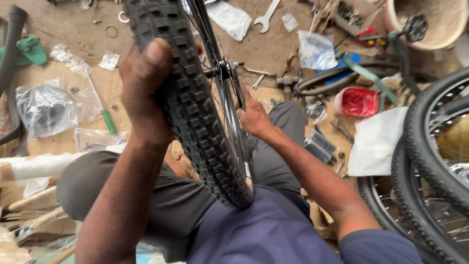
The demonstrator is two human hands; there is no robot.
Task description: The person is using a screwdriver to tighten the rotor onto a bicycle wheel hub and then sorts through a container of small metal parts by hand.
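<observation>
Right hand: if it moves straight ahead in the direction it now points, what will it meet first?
The right hand points toward the wheel's hub, so it would probably meet the hub or the spokes beside it first; depth is hard to judge here.

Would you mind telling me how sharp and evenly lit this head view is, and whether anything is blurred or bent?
Head view: soft, even daylight, no hard shadows or glare; the tyre tread is crisp, the left hand on it slightly soft from closeness; the right hand by the hub is clear; wide-angle stretch curves the spare wheels at the right edge.
</observation>
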